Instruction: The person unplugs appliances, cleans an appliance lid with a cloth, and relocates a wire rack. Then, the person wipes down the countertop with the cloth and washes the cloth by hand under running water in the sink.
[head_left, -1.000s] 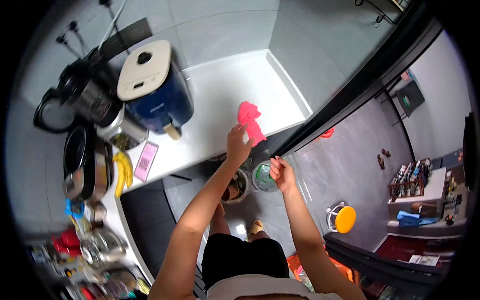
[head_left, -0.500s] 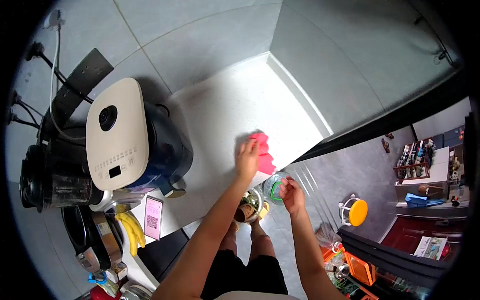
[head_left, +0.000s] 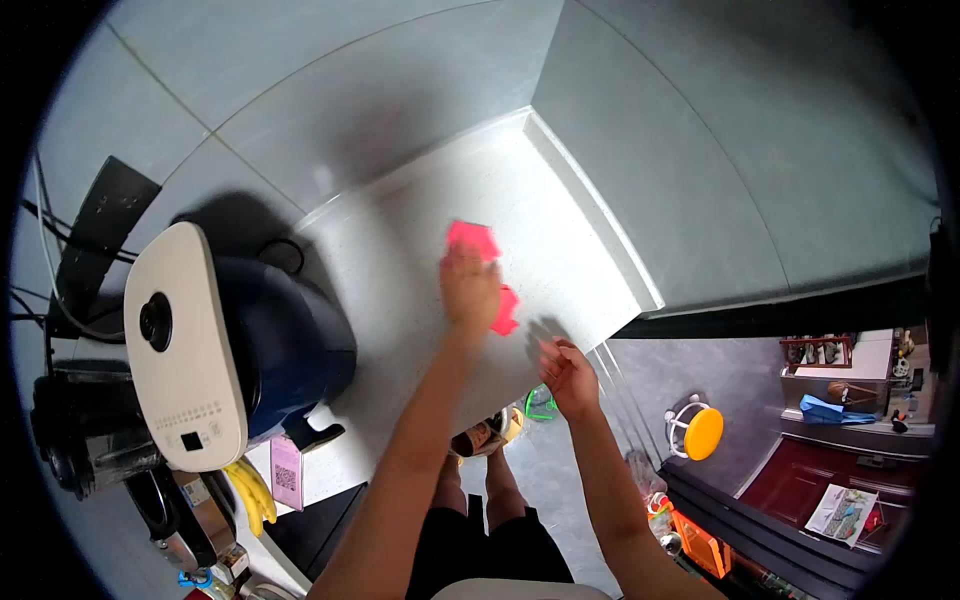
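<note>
A pink cloth lies on the white counter, spread out under my left hand. That hand presses flat on it with the fingers pointing toward the wall; its outline is slightly blurred, and cloth shows beyond the fingertips and to the right of the palm. My right hand hangs beside the counter's front edge, its fingers loosely curled and apart, holding nothing. Left of my left hand stands a dark blue air fryer with a cream top.
Bananas and a phone lie at the lower left, near a blender. A power strip is on the wall. On the floor are a yellow stool and an orange crate. Grey walls border the counter.
The view has moved closer over the counter. My left hand has come onto the cloth and moved with it farther in from the front edge. My right hand stays off the counter.
</note>
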